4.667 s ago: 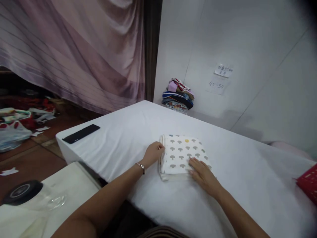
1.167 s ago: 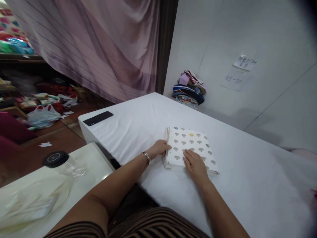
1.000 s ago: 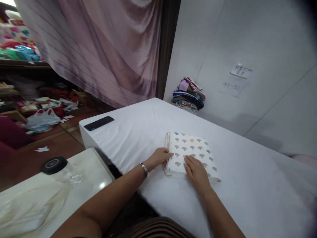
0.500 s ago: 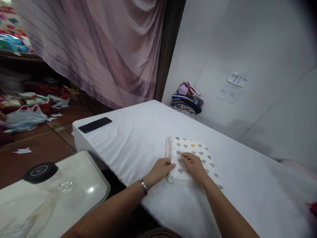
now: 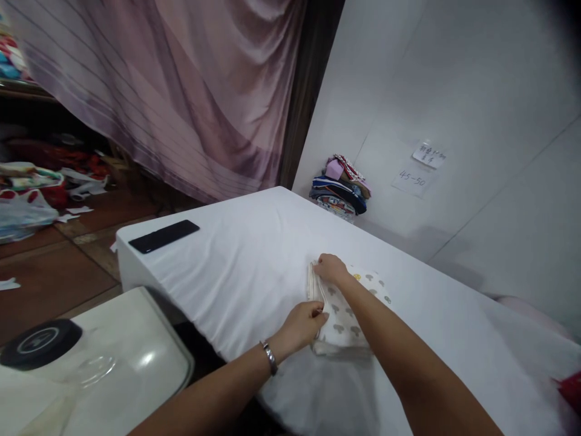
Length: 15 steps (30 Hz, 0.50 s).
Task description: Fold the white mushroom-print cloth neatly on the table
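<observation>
Pinching folded cloth (image 5: 342,321) on table (image 5: 236,254), right of black slab (image 5: 164,236). Left hand (image 5: 302,327) grips nearer part of its slab-facing edge, right hand (image 5: 333,269) that edge's far corner.

Dim, cool light leaves the counter (image 5: 245,260) brightest and the floor (image 5: 49,266) murky. A small glare spot sits on the glossy white surface (image 5: 131,333). A soft shadow marks the wall (image 5: 476,151). The top right corner is black; the left edge is soft, the lid (image 5: 43,344) stretched.
</observation>
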### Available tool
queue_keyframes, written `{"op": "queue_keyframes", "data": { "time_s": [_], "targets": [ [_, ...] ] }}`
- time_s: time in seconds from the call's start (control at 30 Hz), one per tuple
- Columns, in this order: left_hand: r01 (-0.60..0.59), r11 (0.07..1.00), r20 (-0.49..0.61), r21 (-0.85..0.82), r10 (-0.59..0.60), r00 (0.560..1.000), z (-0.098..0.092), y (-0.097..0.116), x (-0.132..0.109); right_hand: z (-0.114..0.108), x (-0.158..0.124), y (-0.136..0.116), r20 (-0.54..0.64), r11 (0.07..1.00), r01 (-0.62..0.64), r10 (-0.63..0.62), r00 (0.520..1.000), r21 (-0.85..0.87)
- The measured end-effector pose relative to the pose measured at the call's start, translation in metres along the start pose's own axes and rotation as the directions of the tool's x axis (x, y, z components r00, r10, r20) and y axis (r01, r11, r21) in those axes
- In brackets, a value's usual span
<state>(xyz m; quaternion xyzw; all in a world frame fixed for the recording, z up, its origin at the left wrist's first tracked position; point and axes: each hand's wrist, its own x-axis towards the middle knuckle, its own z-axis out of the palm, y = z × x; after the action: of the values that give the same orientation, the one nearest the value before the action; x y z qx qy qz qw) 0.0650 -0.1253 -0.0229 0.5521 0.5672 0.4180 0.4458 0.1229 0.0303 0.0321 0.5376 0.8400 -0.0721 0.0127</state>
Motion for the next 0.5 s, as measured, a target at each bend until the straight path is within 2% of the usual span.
{"op": "queue_keyframes", "data": {
  "time_s": [0.1, 0.23, 0.4, 0.5],
  "targets": [
    [0.032, 0.999, 0.043, -0.02, -0.031, 0.999, -0.004, 0.003, 0.002, 0.001, 0.005, -0.001, 0.037, 1.0, 0.021, -0.021, 0.999, -0.023],
    [0.131, 0.984, 0.117, -0.118, -0.118, 0.986, -0.014, 0.012, 0.014, -0.003, 0.011, 0.002, 0.112, 0.996, 0.092, -0.091, 0.989, -0.003],
    [0.213, 0.938, 0.069, -0.274, -0.202, 0.977, -0.019, 0.017, 0.034, -0.006, 0.02, 0.012, 0.232, 0.992, 0.104, -0.119, 0.965, 0.078],
    [0.172, 0.932, 0.065, -0.318, -0.159, 0.985, -0.016, 0.011, 0.039, -0.007, 0.024, 0.015, 0.281, 0.992, 0.089, -0.111, 0.953, 0.089]
  ]
}}
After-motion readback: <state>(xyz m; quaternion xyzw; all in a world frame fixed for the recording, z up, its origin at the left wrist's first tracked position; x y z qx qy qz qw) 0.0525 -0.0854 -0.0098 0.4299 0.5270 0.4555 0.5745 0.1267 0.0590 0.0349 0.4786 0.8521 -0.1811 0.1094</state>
